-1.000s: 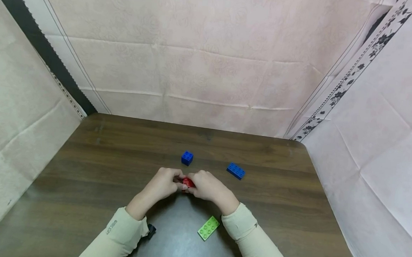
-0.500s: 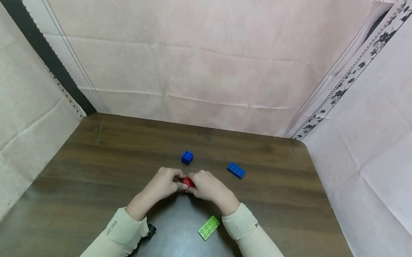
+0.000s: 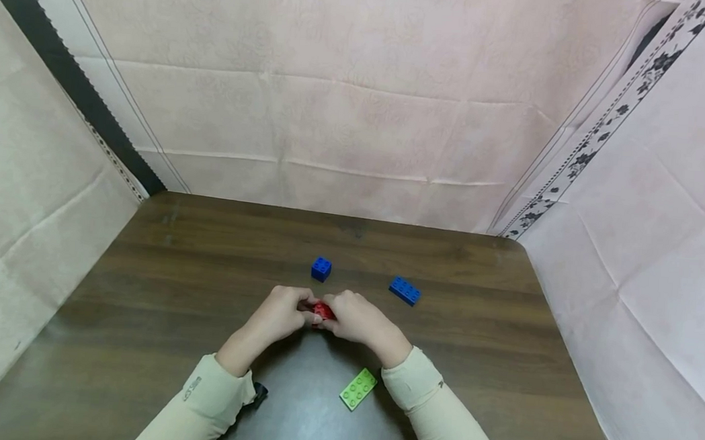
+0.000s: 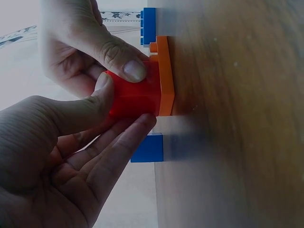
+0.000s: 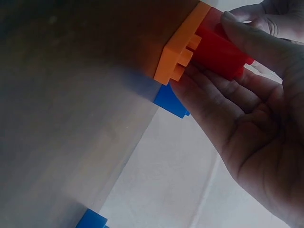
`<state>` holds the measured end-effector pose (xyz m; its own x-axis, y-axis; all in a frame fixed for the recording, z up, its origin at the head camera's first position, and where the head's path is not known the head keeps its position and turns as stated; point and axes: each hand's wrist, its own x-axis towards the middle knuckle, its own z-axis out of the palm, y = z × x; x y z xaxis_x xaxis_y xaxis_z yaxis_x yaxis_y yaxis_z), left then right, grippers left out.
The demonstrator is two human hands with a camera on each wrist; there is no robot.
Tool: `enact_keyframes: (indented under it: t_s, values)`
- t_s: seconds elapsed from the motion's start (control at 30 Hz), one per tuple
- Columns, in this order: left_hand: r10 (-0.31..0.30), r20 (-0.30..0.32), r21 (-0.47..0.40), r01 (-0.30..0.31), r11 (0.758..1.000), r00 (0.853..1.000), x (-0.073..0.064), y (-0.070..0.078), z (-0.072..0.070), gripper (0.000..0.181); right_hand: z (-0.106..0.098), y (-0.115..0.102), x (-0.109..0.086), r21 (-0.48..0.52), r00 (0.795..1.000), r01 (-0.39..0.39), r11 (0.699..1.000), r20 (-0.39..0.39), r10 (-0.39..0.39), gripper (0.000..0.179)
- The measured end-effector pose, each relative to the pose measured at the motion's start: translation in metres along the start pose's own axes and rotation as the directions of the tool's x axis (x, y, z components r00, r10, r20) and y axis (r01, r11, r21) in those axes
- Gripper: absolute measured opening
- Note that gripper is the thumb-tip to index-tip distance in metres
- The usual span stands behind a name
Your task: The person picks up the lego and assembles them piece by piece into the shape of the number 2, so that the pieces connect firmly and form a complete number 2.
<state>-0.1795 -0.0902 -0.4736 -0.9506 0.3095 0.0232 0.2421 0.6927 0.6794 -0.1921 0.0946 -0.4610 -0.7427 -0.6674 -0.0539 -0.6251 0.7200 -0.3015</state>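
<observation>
Though near the red block (image 4: 137,97), blue cube (image 3: 321,269) and blue brick (image 3: 405,291) apart.

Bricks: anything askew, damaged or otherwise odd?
Nothing stands out: the red brick sits straight on the orange brick, and the small blue brick, long blue brick and green brick rest studs up, without visible damage.

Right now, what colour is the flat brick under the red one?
Orange: the flat brick under the red brick shows best in the right wrist view.

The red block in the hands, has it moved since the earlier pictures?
No. In the head view, the red block shows no clear shift against the table.
</observation>
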Motion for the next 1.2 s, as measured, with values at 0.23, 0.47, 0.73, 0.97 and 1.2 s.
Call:
enact_keyframes:
  t_s: [0.23, 0.47, 0.73, 0.97, 1.2]
  values:
    - [-0.010, 0.015, -0.001, 0.010, 1.000, 1.000, -0.001, -0.002, 0.001, 0.011, 0.002, 0.001, 0.000, 0.020, 1.000, -0.003, 1.000, 0.006, 0.003, 0.019]
    - [-0.002, 0.020, 0.003, 0.002, 1.000, 1.000, -0.004, -0.002, 0.004, 0.012, 0.008, 0.003, -0.003, 0.057, 1.000, -0.001, 0.998, -0.005, 0.002, 0.020]
    - [0.005, 0.008, 0.019, -0.005, 1.000, 1.000, -0.005, -0.001, 0.002, 0.012, -0.007, 0.007, -0.009, 0.109, 1.000, 0.017, 0.994, -0.022, -0.014, 0.026]
    - [-0.018, 0.020, 0.037, 0.017, 0.999, 1.000, -0.002, 0.000, -0.001, 0.016, -0.023, 0.022, -0.018, 0.184, 0.999, -0.001, 0.983, -0.042, 0.009, 0.035]
    - [-0.051, 0.041, 0.046, 0.049, 0.998, 0.998, -0.003, 0.002, -0.002, 0.021, -0.034, 0.048, -0.027, 0.115, 0.988, -0.066, 0.991, -0.129, 0.081, 0.041]
